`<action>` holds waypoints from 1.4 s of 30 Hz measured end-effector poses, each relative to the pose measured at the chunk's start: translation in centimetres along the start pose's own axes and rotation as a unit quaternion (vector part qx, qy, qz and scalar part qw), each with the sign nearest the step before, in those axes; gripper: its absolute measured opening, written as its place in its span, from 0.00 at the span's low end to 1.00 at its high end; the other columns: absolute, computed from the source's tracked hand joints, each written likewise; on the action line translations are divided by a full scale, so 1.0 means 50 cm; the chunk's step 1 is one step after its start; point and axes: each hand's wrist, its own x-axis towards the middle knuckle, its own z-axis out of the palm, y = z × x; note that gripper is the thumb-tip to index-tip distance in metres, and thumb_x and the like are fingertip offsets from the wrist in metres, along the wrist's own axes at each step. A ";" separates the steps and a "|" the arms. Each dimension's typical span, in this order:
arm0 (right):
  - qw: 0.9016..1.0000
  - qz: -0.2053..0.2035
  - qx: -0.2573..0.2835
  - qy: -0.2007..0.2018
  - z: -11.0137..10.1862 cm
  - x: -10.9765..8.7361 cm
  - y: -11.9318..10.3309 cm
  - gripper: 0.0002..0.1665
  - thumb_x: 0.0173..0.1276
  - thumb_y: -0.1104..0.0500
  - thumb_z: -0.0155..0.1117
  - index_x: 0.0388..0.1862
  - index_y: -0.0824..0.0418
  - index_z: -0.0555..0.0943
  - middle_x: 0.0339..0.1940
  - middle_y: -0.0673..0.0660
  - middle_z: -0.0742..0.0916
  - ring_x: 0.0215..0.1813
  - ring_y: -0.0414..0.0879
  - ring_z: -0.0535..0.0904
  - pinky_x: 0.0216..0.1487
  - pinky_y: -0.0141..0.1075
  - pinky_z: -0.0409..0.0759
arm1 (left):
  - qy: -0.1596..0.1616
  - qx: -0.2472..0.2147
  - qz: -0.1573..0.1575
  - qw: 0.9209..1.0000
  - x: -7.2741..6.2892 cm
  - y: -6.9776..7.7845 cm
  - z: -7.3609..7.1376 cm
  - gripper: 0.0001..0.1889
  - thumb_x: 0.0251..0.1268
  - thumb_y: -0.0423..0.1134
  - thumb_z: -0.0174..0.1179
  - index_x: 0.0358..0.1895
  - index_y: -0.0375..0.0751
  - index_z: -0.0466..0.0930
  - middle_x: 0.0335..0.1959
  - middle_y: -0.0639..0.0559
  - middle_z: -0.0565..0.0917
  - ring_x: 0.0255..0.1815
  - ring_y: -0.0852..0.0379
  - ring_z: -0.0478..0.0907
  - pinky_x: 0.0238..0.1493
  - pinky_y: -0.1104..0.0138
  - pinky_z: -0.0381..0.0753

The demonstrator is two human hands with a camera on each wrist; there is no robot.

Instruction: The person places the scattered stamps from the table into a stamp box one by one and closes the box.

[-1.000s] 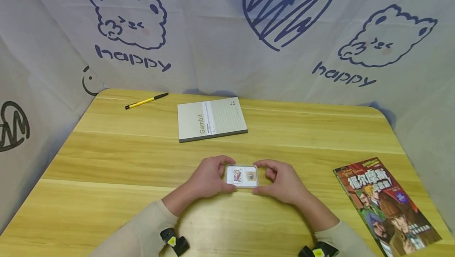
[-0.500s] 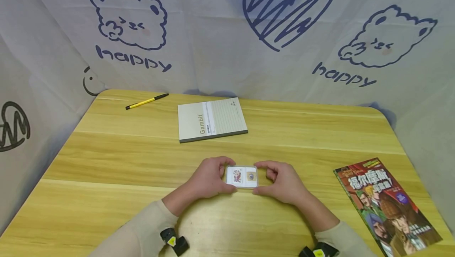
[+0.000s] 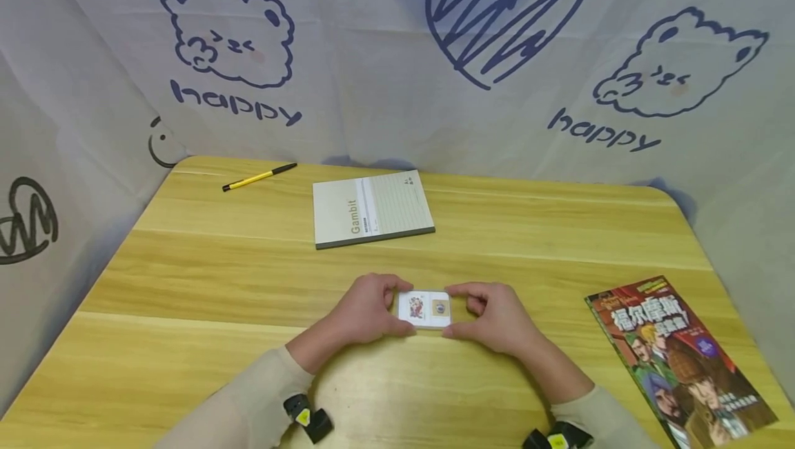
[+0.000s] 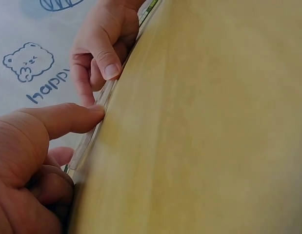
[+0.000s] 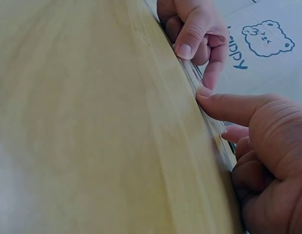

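Observation:
A small flat clear case (image 3: 425, 310) with a white insert lies low over the wooden table. Its insert carries a colourful stamp-like picture on the left and a gold square with a round emblem on the right. My left hand (image 3: 370, 310) pinches the left end between thumb and index finger. At the opposite end my right hand (image 3: 495, 318) pinches the case the same way. In the left wrist view the thin edge of the case (image 4: 87, 141) shows close along the tabletop. The other fingers of both hands are curled in beneath the index fingers.
Beyond the hands lies a notebook (image 3: 374, 209) marked Gambit. A yellow pen (image 3: 259, 178) with black ends is at the back left of the table (image 3: 205, 263). To the right rests a comic-style book (image 3: 680, 359). White cloth (image 3: 373, 90) with drawings hangs behind the table.
Both hands keep their pinch on the case, which stays in place. Only a slight shift of the whole head view shows.

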 end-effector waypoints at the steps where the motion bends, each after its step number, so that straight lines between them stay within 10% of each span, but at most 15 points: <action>1: 1.000 0.003 -0.002 0.000 0.001 0.002 -0.002 0.34 0.42 0.54 0.88 0.51 0.57 0.87 0.13 0.45 0.65 0.18 0.38 0.58 0.28 0.33 0.66 | -0.002 -0.002 -0.001 1.000 0.002 -0.001 -0.002 0.33 0.40 0.36 0.82 0.56 0.34 0.82 0.16 0.56 0.67 0.17 0.62 0.61 0.20 0.69 0.60; 42: 0.999 0.040 0.000 -0.008 0.020 -0.001 -0.030 0.37 0.41 0.54 0.88 0.53 0.56 0.85 0.16 0.46 0.69 0.20 0.39 0.61 0.32 0.36 0.69 | 0.011 0.013 -0.020 1.000 -0.040 0.000 -0.029 0.34 0.39 0.33 0.82 0.56 0.34 0.80 0.17 0.55 0.69 0.17 0.61 0.63 0.19 0.69 0.62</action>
